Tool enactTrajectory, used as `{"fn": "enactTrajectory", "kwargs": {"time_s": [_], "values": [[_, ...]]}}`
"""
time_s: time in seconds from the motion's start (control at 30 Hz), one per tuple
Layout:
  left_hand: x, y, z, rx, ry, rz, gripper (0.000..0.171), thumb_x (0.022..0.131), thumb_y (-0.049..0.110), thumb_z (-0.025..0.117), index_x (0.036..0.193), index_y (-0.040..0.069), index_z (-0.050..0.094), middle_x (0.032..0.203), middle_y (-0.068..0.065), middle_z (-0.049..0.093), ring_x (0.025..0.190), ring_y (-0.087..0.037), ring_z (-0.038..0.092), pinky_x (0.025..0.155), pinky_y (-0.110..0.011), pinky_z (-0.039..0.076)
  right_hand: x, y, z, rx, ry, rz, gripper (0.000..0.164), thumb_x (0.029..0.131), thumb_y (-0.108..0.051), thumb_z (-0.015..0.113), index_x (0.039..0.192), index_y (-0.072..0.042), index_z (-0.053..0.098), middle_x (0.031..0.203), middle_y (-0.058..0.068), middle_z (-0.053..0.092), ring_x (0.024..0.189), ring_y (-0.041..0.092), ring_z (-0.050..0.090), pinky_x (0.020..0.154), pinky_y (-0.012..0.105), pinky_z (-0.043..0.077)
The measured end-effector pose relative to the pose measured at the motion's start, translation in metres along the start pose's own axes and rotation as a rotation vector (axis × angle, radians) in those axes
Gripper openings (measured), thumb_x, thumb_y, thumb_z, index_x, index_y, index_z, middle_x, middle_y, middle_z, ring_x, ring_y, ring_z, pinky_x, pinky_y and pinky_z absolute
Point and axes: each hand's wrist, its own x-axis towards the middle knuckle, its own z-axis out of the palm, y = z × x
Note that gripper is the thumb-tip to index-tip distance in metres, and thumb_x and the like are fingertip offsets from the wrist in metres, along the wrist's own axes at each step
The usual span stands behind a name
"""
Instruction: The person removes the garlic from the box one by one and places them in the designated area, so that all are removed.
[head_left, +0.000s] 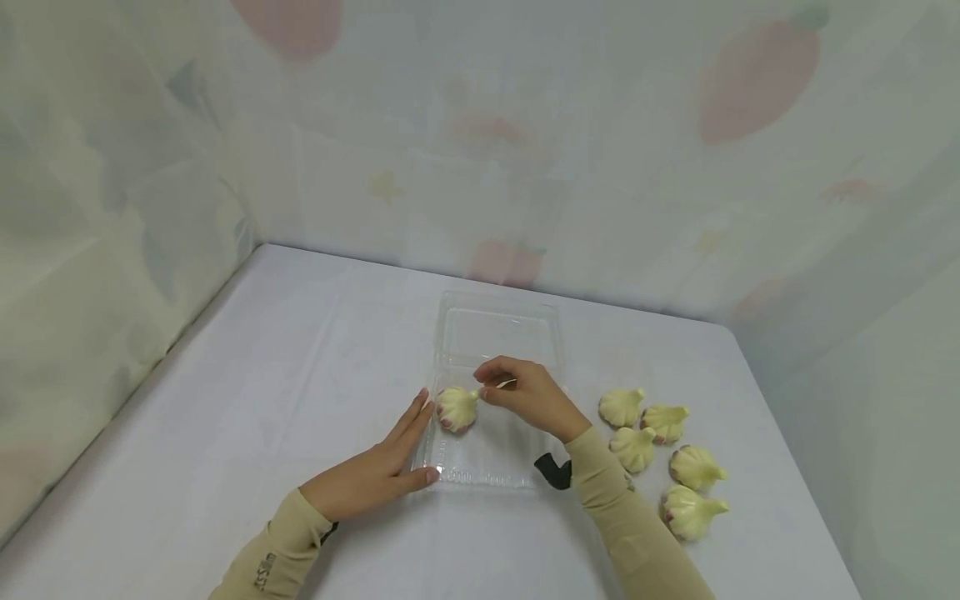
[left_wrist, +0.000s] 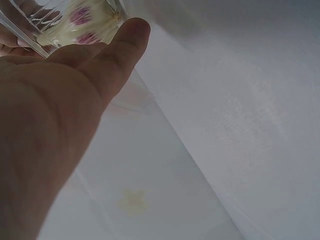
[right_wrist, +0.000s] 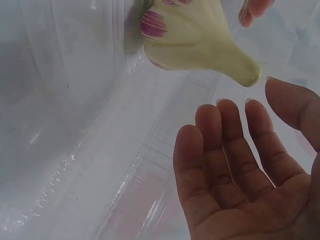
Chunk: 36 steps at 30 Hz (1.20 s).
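A clear plastic clamshell container lies opened on the table, its lid folded back to the far side. One garlic bulb, cream with purple patches, lies in its left part. My left hand rests against the container's left side with straight fingers, thumb at the front corner. Over the container, my right hand is close to the garlic's stem. In the right wrist view, its bent, relaxed fingers stand apart from the garlic bulb and hold nothing.
Several more garlic bulbs lie on the white table to the right of the container, close to my right forearm. A black piece sits at the right wrist. Patterned cloth hangs behind the table and at both sides.
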Motion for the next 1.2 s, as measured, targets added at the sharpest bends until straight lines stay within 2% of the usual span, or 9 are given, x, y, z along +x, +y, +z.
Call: {"fn": "enactTrajectory", "kwargs": {"time_s": [0.33,0.63,1.0,1.13,1.2], "values": [[0.001,-0.002,0.0,-0.002,-0.007,0.006,0.085,0.106,0.043,0.053,0.164,0.013,-0.002,0.168,-0.002,-0.017,0.151,-0.031,0.007,0.116,-0.057,0.021,0.0,-0.002,0.001,-0.028,-0.03,-0.004,0.028,0.098,-0.014,0.067,0.123,0.0,0.067,0.119,0.014,0.068,0.107,0.018,0.063,0.093,0.035,0.052],[0.001,-0.002,0.0,-0.005,-0.007,0.003,0.085,0.106,0.043,0.053,0.164,0.014,-0.001,0.168,-0.001,-0.017,0.151,-0.03,0.008,0.116,-0.056,0.021,0.003,-0.001,0.006,-0.101,-0.086,0.007,0.026,0.093,-0.012,0.072,0.119,-0.01,0.071,0.114,-0.003,0.069,0.107,0.017,0.064,0.089,0.032,0.053],[0.002,-0.003,0.002,-0.017,-0.009,0.002,0.086,0.105,0.042,0.054,0.163,0.011,-0.001,0.167,-0.002,-0.017,0.151,-0.03,0.007,0.116,-0.057,0.021,0.009,-0.008,0.015,-0.122,-0.094,-0.086,0.027,0.092,-0.002,0.067,0.12,-0.002,0.07,0.115,0.005,0.07,0.103,0.017,0.065,0.089,0.036,0.054],[0.002,-0.003,0.001,-0.022,-0.011,0.001,0.085,0.105,0.042,0.054,0.163,0.011,-0.001,0.168,-0.001,-0.017,0.151,-0.03,0.006,0.116,-0.057,0.021,0.012,-0.01,0.017,-0.128,-0.102,-0.076,0.028,0.092,-0.003,0.069,0.12,-0.004,0.07,0.116,0.005,0.07,0.1,0.017,0.065,0.088,0.034,0.054],[0.002,-0.003,0.001,-0.023,-0.012,-0.001,0.085,0.106,0.042,0.054,0.163,0.011,-0.001,0.167,-0.001,-0.017,0.151,-0.029,0.006,0.116,-0.057,0.021,0.014,-0.009,0.018,-0.135,-0.131,-0.054,0.029,0.091,-0.004,0.071,0.12,-0.007,0.071,0.118,0.001,0.07,0.102,0.014,0.064,0.089,0.032,0.052]]}}
